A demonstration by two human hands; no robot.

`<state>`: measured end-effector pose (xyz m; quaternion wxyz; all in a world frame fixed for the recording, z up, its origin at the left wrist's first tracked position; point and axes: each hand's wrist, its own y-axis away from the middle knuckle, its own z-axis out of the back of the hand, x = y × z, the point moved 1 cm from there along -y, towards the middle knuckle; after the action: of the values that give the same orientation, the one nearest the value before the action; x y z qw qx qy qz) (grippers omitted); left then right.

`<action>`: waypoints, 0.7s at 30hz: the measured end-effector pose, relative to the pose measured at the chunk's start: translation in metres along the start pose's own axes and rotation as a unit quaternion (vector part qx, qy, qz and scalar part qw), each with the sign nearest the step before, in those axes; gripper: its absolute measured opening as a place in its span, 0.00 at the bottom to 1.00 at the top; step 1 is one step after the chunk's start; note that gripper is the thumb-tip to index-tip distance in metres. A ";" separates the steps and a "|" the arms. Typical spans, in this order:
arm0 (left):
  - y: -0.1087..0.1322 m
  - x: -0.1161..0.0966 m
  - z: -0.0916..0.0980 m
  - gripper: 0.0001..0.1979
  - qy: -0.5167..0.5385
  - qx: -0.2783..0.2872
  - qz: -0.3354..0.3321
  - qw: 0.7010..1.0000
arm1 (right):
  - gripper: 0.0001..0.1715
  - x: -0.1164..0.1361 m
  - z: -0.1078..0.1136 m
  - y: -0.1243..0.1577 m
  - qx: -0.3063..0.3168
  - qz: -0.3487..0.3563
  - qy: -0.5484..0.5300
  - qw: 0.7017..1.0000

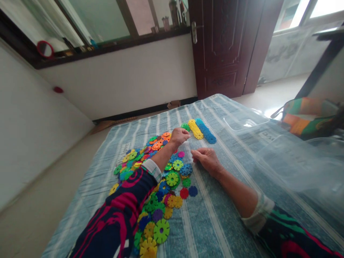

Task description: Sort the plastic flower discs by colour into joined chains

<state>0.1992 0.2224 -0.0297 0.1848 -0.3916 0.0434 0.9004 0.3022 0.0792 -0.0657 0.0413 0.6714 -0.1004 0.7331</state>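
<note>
Plastic notched discs (172, 178) in many colours lie in a wide spread across the striped cloth, under and beside my left arm. My left hand (179, 137) is over the far end of the spread, its fingers pinched together. Just beyond it are a green disc stack (185, 127), a row of yellow discs (195, 129) and a row of blue discs (205, 131), overlapping in lines. To the right of the spread, my right hand (206, 158) is closed with thumb and fingers together. Whatever either hand holds is too small or hidden to make out.
A striped blue cloth (215, 200) covers the bed-like surface. Clear plastic containers (290, 161) and a clear lid or tray (245, 121) sit on the right. Beyond the far edge are a dark red door (223, 46) and a white wall (134, 79).
</note>
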 end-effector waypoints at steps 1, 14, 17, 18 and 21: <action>0.006 0.000 0.008 0.05 -0.005 0.021 -0.003 1.000 | 0.23 0.000 0.000 0.000 0.000 0.000 -0.002 1.000; 0.093 0.020 0.065 0.06 -0.154 0.191 -0.111 0.963 | 0.22 -0.006 0.001 0.002 -0.001 -0.006 0.012 1.000; 0.107 0.028 0.070 0.08 -0.214 0.203 -0.175 0.939 | 0.23 -0.005 0.002 0.003 0.001 -0.004 0.021 1.000; 0.111 0.031 0.072 0.09 -0.222 0.196 -0.180 0.938 | 0.23 -0.005 0.002 0.004 0.001 -0.003 0.023 1.000; 0.120 0.038 0.082 0.12 -0.221 0.157 -0.165 0.948 | 0.24 -0.005 0.002 0.005 0.002 -0.006 0.024 1.000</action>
<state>0.0753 0.1401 -0.0086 0.3949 -0.1500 0.0774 0.9031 0.3038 0.0744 -0.0713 0.0465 0.6542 -0.0941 0.7490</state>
